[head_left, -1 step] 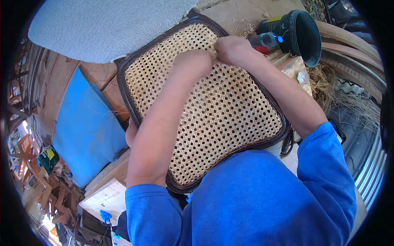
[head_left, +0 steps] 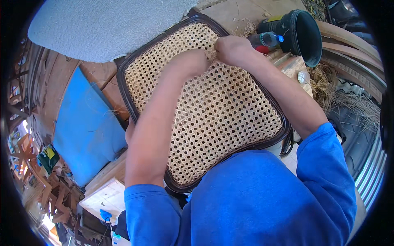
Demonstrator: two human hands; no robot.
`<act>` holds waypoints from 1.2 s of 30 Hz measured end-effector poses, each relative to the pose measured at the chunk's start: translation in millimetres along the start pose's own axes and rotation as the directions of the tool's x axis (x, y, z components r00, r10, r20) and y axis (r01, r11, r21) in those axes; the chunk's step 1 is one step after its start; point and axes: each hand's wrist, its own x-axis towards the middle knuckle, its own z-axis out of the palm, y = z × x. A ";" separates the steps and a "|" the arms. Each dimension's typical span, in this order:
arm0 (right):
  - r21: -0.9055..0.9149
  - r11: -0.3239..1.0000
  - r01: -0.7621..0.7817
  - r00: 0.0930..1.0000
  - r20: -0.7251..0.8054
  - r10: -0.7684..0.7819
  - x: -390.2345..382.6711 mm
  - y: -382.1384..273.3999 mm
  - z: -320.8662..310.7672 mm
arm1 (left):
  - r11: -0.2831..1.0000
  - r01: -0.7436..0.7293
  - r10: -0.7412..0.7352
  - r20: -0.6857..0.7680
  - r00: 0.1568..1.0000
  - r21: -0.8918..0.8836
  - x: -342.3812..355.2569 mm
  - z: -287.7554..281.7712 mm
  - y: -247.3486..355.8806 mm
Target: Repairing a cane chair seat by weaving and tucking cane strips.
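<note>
A woven cane panel (head_left: 221, 110) with a regular pattern of holes fills a dark brown wooden frame (head_left: 283, 129) across my lap. Over its far part, my left hand (head_left: 188, 63) is closed and slightly blurred by motion. My right hand (head_left: 234, 50) is closed near the frame's far right side, its fingertips close to the weave. Between the two hands a bit of pale, strand-like material shows, too small to make out. The fingers of both hands are mostly hidden behind their backs, so what they grip does not show.
A grey textured cushion (head_left: 111, 28) lies beyond the frame, with a blue sheet (head_left: 88, 127) on the left. To the right are a clear bottle (head_left: 269, 39), a dark green bucket (head_left: 293, 35) on its side, loose fibres (head_left: 322, 82) and curved wooden strips (head_left: 349, 37).
My left hand and forearm have shifted a little to the left, opening a small gap to my right hand. The right hand has hardly moved.
</note>
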 end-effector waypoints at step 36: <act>0.076 0.990 0.117 0.992 -0.050 -0.114 11.9 -11.1 -5.5 | 0.987 0.153 -0.156 0.083 0.984 0.041 3.5 -15.2 -8.0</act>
